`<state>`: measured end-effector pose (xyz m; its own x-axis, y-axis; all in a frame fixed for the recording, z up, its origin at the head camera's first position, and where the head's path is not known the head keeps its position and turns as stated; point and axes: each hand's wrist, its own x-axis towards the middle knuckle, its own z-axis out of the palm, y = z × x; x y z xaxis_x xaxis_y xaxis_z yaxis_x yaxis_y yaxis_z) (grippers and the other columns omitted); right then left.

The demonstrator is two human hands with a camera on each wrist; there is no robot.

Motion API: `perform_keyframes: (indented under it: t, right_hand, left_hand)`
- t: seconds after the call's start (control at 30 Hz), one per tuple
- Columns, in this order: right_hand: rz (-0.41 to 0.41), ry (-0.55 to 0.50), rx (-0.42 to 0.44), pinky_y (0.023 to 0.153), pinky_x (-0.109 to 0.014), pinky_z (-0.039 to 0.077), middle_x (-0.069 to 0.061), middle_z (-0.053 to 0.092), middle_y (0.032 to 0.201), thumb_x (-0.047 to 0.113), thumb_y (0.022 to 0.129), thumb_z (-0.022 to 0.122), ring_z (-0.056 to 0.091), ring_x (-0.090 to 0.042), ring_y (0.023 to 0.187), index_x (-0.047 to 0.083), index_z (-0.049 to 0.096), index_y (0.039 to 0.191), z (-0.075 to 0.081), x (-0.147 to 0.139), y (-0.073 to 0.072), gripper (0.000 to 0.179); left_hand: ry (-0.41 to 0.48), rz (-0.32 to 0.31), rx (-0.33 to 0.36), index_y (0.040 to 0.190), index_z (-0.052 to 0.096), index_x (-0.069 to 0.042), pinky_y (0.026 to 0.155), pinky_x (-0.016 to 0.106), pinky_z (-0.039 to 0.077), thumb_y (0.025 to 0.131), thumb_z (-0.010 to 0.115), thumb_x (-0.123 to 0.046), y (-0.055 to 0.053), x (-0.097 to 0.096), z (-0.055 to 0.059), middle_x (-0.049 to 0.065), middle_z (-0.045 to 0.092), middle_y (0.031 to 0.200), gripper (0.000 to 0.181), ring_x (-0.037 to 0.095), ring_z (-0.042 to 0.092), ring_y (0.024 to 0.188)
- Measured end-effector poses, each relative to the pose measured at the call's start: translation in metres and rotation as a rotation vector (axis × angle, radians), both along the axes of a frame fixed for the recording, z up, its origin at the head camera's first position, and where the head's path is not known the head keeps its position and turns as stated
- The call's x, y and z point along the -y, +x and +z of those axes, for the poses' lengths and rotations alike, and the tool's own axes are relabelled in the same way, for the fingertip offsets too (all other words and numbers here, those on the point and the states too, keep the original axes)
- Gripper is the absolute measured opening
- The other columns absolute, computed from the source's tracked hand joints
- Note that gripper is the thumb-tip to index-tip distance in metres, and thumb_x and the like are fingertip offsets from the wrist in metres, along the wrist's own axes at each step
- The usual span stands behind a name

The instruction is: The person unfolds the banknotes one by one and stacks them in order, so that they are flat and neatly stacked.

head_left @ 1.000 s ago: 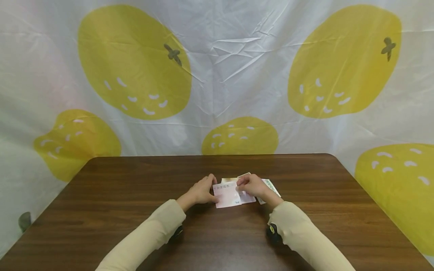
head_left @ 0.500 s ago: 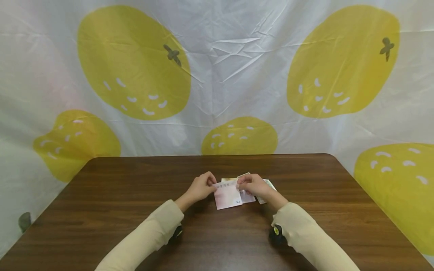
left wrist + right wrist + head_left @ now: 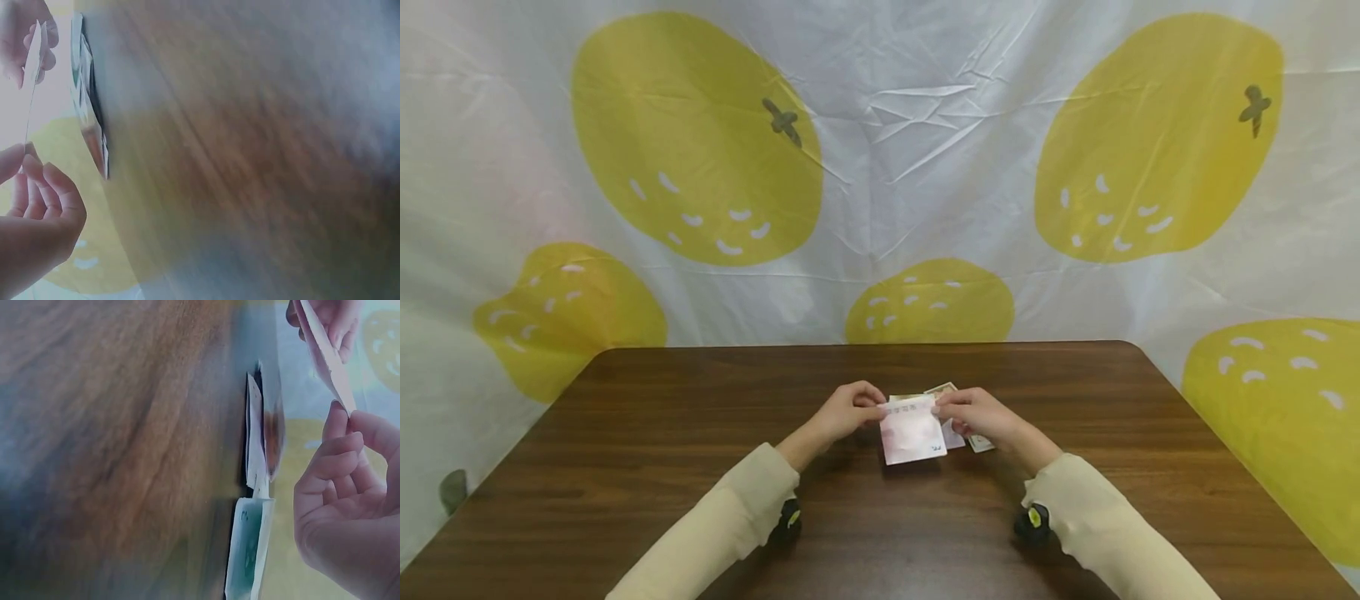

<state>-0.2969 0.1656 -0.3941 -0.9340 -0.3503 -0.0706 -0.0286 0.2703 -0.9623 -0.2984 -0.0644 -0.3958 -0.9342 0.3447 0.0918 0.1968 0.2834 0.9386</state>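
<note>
A pale pink banknote (image 3: 913, 435) hangs above the tabletop, held between both hands, a shadow beneath it in the head view. My left hand (image 3: 838, 415) pinches its upper left corner between thumb and fingers. At the upper right corner my right hand (image 3: 992, 418) pinches it the same way. From the right wrist the pink note (image 3: 326, 359) shows nearly edge-on, raised off the surface. Behind and below it lie more banknotes: a purplish one (image 3: 954, 437), a yellowish one (image 3: 942, 389) and a green one (image 3: 250, 544), partly hidden by the note and the right hand.
The brown wooden table (image 3: 700, 467) extends around the hands on all sides. Directly behind its far edge hangs a white cloth (image 3: 880, 192) printed with large yellow fruit. Dark cameras (image 3: 1033, 523) sit at the wrists below beige sleeves (image 3: 1105, 525).
The pink banknote has risen off the other notes and shifted slightly right. My left hand went from the note's left edge to pinching its top corner; the right hand moved right with it.
</note>
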Motion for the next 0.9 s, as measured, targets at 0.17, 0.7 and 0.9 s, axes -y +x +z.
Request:
perform_keyframes:
  t: [0.17, 0.7, 0.9]
  right_hand:
    - [0.011, -0.029, 0.025, 0.046, -0.019, 0.032, 0.001, 0.049, 0.066, 0.012, 0.083, 0.057, 0.039, -0.006, 0.05, -0.002, 0.059, 0.088, 0.001, -0.006, 0.005, 0.016]
    - [-0.008, -0.049, 0.051, 0.043, -0.019, 0.028, 0.002, 0.04, 0.054, 0.015, 0.082, 0.06, 0.035, -0.007, 0.047, 0.002, 0.059, 0.081, 0.0, -0.015, 0.016, 0.013]
    - [-0.022, -0.049, 0.052, 0.044, -0.02, 0.029, 0.002, 0.039, 0.053, 0.016, 0.082, 0.06, 0.034, -0.007, 0.047, 0.004, 0.057, 0.08, 0.0, -0.017, 0.019, 0.013]
  left_hand:
    - [0.04, -0.057, -0.007, 0.092, 0.055, 0.003, 0.057, 0.032, 0.044, 0.08, 0.062, -0.003, 0.002, -0.003, 0.001, 0.003, 0.057, 0.07, 0.015, 0.014, 0.051, 0.06]
    - [0.043, -0.127, -0.09, 0.099, 0.059, 0.004, 0.063, 0.052, 0.043, 0.081, 0.06, -0.002, 0.015, -0.011, 0.011, 0.015, 0.058, 0.085, 0.019, 0.044, 0.051, 0.074]
    - [-0.047, -0.08, -0.204, 0.097, 0.064, -0.002, 0.063, 0.033, 0.043, 0.08, 0.065, -0.009, 0.012, -0.013, 0.004, 0.013, 0.052, 0.089, 0.018, 0.022, 0.051, 0.074]
